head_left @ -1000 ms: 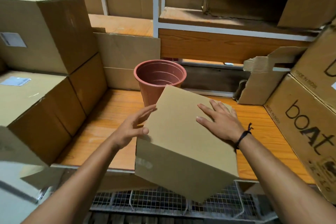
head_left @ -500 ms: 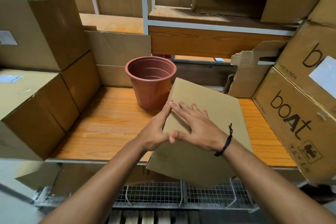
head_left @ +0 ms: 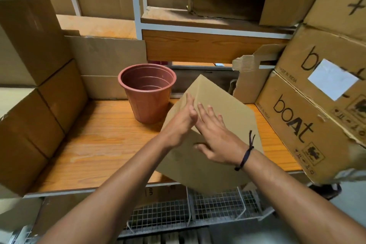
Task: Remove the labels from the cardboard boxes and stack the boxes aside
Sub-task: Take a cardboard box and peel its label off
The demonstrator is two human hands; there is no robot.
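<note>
A plain cardboard box (head_left: 233, 109) sits tilted on one corner at the front of the wooden shelf (head_left: 103, 140), between both of the person's hands. Its lowest corner hangs past the shelf's front edge, above a wire mesh basket (head_left: 217, 206). Whether the box touches the shelf board cannot be told.

The left grip (head_left: 184, 123) stands edge-on with straight fingers pressed against the box's upper left edge, fingertips pointing toward its top corner. The right grip (head_left: 215, 140) lies flat on the broad upper face, fingers straight and slightly spread, thumb stretched out to the left. Neither grip curls round the box; both are open against it. The two grips are touching or nearly so at the box's left edge. A dark cord wristband (head_left: 245, 154) circles the right wrist.

Just left of the box a terracotta-coloured plastic pot (head_left: 147, 93) stands upright on the shelf. Stacked brown cartons (head_left: 29, 49) fill the left side. On the right lean printed "boAt" cartons (head_left: 297, 130), the upper one bearing a white label (head_left: 332, 79). A torn carton (head_left: 251, 79) stands behind the box.
</note>
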